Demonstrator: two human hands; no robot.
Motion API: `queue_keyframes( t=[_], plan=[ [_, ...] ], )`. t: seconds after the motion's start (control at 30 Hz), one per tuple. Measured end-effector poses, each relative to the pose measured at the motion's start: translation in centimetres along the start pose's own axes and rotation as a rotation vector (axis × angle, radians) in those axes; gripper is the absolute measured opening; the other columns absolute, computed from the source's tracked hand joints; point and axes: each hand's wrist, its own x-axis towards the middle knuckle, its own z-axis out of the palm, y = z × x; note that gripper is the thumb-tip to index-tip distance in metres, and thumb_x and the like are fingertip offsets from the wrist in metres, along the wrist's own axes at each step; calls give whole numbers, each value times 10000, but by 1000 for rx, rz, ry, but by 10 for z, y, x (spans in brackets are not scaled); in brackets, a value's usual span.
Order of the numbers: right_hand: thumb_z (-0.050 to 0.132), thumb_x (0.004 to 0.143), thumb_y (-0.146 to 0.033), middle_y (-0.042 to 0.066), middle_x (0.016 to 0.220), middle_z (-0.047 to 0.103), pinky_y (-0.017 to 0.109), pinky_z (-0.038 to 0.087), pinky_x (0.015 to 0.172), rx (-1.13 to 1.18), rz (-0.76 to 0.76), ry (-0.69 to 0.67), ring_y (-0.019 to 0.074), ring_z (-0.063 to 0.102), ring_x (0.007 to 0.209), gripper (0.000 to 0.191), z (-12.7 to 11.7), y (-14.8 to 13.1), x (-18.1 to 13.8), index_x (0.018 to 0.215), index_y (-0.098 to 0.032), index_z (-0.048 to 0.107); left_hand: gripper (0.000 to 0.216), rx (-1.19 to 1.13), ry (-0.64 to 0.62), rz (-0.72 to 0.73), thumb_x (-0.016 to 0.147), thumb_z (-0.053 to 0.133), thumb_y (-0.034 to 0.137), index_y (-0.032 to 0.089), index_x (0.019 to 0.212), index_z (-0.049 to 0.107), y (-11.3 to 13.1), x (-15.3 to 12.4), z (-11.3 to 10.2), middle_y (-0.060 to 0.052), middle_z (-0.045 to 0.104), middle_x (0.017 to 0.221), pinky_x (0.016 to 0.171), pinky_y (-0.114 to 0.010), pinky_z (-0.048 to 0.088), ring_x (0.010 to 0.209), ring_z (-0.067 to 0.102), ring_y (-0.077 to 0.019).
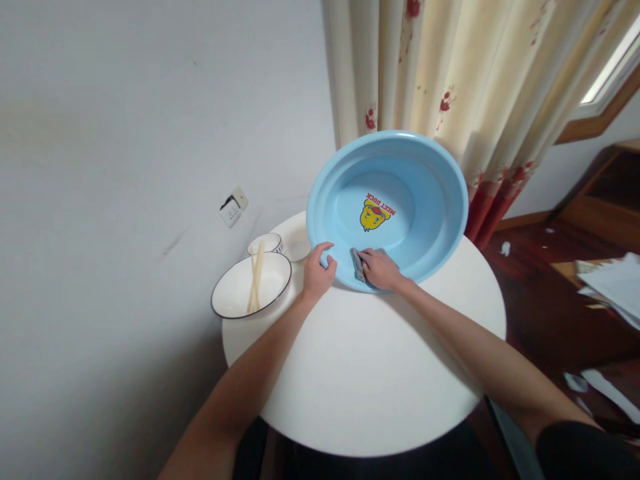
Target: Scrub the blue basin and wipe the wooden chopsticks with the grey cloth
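A light blue plastic basin (430,180) with a yellow cartoon duck print stands tilted up on the round white table (370,373), its inside facing me. My left hand (318,267) grips the basin's near rim, fingers curled over the edge. My right hand (381,269) presses a small grey cloth (357,262) against the inner wall near the lower rim, fingers closed on it.
A white bowl with a dark rim (251,285) holds wooden chopsticks (257,277) at the table's left; a smaller bowl (267,244) sits behind it. A wall with a socket (233,207) is at left, a cream curtain (450,73) behind, papers (613,287) at right.
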Motion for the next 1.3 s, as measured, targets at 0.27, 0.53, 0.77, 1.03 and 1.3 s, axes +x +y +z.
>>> queue_keyframes(
  t=[0.27,0.53,0.77,1.03,1.3],
  plan=[
    [375,1038,-305,191,1386,615,451,438,1010,-221,202,-81,345,565,1273,433,-16,12,-8,1321,-149,663,310,13,4,7,828,578,139,182,1109,701,2,10,-11,-14,755,969,587,-244,464,461,449,-67],
    [402,1026,-296,212,1361,619,473,421,1009,-255,199,-16,357,555,1248,403,-12,8,-12,1272,-135,679,448,-5,7,-8,950,559,232,170,1391,606,0,4,-8,-108,720,1284,660,-259,524,623,586,-96],
    [390,1040,-299,200,1374,622,458,416,1015,-244,239,22,340,554,1256,390,-4,7,-9,1262,-154,676,533,-15,-7,39,1033,506,450,182,1493,536,-3,1,-5,-156,608,1489,1032,-385,554,1187,677,-248],
    [396,1036,-294,187,1342,634,463,423,1004,-212,252,50,341,567,1238,385,0,6,-5,1247,-157,687,607,-28,-33,75,1026,515,382,204,1587,368,-7,-7,4,-151,509,1583,1194,-439,455,1441,525,-266],
    [402,1042,-301,184,1330,642,457,426,1002,-205,257,49,342,571,1235,374,0,5,-5,1234,-168,695,679,-63,20,66,1003,509,264,197,1628,251,-11,-8,7,-158,415,1645,1271,-441,356,1528,412,-257]
  ],
)
